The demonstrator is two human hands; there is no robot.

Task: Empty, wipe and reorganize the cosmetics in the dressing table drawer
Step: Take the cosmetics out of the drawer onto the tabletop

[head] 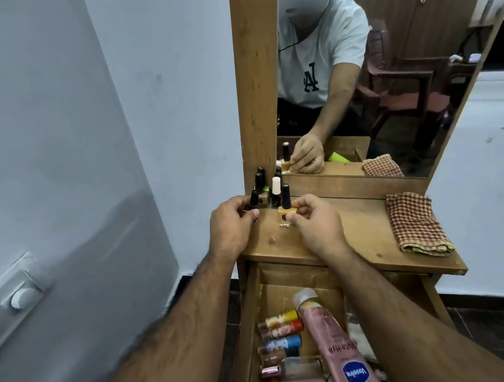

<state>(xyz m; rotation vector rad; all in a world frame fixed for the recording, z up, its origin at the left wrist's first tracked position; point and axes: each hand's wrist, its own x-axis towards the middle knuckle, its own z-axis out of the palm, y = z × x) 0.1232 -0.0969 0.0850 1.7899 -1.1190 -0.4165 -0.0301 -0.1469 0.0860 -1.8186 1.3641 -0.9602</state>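
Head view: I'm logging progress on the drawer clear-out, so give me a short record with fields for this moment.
left hand: left hand grips a dark nail polish bottle on the tabletop
right hand: right hand pinches a yellow nail polish bottle
already out: more polish bottles stand by the mirror frame
cloth: checked cloth folded on the right, untouched
drawer: drawer open, tubes and a pink Vaseline bottle inside

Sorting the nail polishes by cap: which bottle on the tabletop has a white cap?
The white-capped bottle, standing at the back by the mirror frame between the two hands; every other polish bottle there has a black cap.
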